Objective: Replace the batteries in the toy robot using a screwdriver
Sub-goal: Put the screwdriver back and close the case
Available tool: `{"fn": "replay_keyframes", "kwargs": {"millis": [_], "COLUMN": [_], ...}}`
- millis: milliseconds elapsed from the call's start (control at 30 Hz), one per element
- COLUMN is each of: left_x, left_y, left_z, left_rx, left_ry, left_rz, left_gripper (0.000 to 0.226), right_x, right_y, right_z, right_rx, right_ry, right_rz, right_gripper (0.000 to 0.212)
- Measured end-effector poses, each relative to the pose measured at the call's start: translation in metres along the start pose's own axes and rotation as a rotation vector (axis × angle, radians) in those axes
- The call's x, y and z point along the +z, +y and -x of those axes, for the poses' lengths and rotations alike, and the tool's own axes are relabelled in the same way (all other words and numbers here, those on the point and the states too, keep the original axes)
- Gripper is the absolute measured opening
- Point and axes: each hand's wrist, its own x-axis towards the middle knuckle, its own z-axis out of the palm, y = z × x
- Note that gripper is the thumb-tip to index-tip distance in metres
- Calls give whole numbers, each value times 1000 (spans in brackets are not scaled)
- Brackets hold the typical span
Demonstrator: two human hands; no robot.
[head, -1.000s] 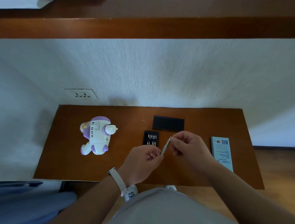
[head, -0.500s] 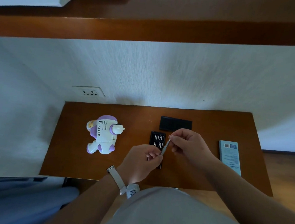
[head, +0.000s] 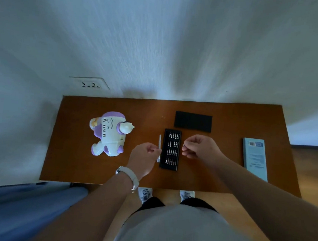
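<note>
L hand (head: 144, 157): fingers (head: 152, 151) curled round the thin silver screwdriver (head: 159, 142), shaft pointing twd the worktop's (head: 70, 160) far edge, just left of the open bit tray (head: 169, 167) mid-worktop. R hand (head: 200, 147) is right of the tray, fingers (head: 187, 153) pinching a tiny pale piece (head: 183, 145), too small for me to ID. Toy robot (head: 111, 133) lies flat twd the left edge, grille side up, untouched. Black lid (head: 192, 121) sits nr the far edge, blue box (head: 255, 157) by the right edge.
</note>
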Motion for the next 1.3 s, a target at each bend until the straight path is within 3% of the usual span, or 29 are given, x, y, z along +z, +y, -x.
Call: {"fn": "replay_keyframes", "kwargs": {"millis": [167,433,1000,1167,1300], "left_x": [17,38,45,43,43], "left_y": [-7,-21,-29,-32,-30], "left_z": [-19,-32,-46,-45,-48], "left_rx": [-104,-106,-76,-66,-81], "left_ry": [-39,-9,-29,-35,-49], "left_rz": [17,-112,-123,-76,-79], "left_gripper": [6,10,18,16,16], "right_x": [8,24,42,45,47], "right_y": [16,23,35,40,36], "right_z": [-27,-52,-64,-65,-67], "right_rx": [-54,-134,-157,-149,-75], "right_ry": [43,-9,122,267,262], "right_rz": [203,310,530,497,501], "right_gripper": [7,5,11,30,42]}}
